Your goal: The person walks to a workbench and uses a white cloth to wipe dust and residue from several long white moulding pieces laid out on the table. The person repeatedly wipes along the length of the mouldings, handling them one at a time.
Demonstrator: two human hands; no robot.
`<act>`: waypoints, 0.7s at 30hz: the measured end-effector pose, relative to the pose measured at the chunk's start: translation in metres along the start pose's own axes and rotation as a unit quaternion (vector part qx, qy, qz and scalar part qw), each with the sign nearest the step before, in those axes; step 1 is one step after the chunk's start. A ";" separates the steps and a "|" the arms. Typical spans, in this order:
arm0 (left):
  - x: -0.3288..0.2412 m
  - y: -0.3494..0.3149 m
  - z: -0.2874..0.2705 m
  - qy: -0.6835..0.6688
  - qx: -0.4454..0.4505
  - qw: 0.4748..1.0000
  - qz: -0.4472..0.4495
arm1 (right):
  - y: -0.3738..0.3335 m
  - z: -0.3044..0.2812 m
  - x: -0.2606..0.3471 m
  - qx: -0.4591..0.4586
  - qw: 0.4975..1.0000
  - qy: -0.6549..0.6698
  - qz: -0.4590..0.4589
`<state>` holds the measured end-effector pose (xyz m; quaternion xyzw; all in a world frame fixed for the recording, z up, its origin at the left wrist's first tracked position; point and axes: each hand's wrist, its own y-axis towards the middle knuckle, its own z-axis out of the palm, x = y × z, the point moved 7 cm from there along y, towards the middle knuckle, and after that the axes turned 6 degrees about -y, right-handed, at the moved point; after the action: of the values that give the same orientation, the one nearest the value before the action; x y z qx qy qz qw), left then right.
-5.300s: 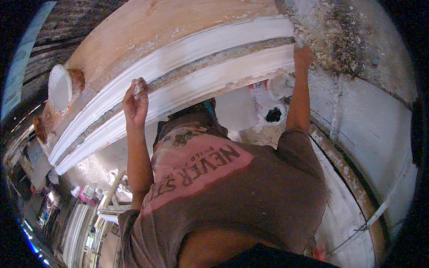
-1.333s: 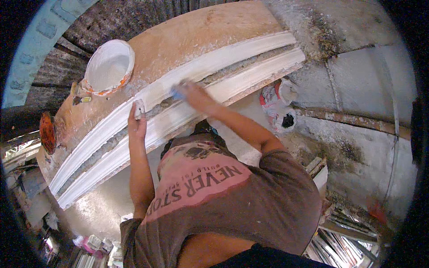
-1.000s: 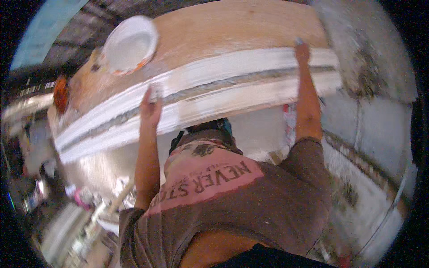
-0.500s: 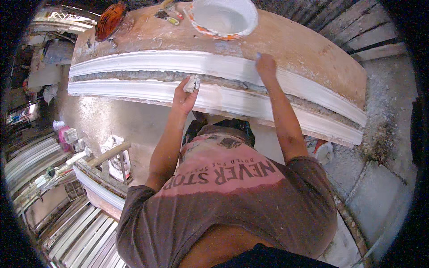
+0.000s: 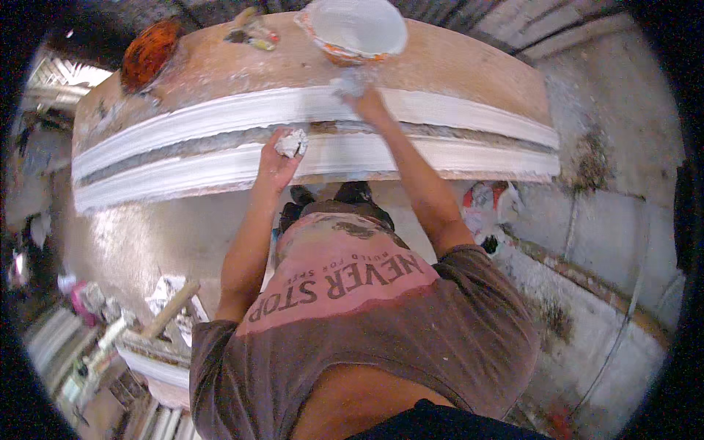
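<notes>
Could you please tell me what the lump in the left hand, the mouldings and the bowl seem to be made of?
Lump: likely plaster or filler, matt white, going by its crumbly, cracked surface.
Mouldings: probably plaster too, matt white with long even ridges, though paint could give that look.
Bowl: perhaps plastic, as orange shows under a rough white crust on its wall.

Right hand blurred; pale thing in it indistinct. White bucket cut off by top edge.
</notes>
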<state>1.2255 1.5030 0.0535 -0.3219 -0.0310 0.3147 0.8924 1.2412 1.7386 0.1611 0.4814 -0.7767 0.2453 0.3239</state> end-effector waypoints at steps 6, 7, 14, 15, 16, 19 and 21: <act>0.035 0.028 0.057 0.059 -0.001 0.993 -0.103 | -0.070 0.022 0.059 -0.038 0.960 -0.168 -0.220; 0.035 0.032 0.063 0.192 0.041 0.980 -0.041 | -0.074 0.012 0.056 -0.062 0.953 -0.185 -0.231; 0.025 0.078 0.063 0.398 0.109 0.906 0.096 | -0.046 -0.070 -0.060 0.030 0.955 -0.255 -0.150; 0.027 0.083 0.075 0.197 0.082 0.976 0.038 | -0.045 -0.108 -0.100 -0.053 0.964 -0.238 -0.103; 0.028 0.087 0.085 0.018 0.033 0.999 0.000 | -0.042 -0.141 -0.157 -0.128 0.966 -0.217 -0.055; 0.035 0.074 0.138 0.058 0.043 0.996 0.061 | -0.056 -0.254 -0.370 -0.278 0.927 -0.161 0.192; 0.035 0.073 0.138 -0.046 0.028 0.998 0.028 | -0.067 -0.316 -0.409 -0.293 0.879 -0.278 0.255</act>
<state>1.1786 1.6430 0.1141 -0.2824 -0.0543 0.3544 0.8898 1.5196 2.1702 0.0749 0.1982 -0.9670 -0.0632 0.1474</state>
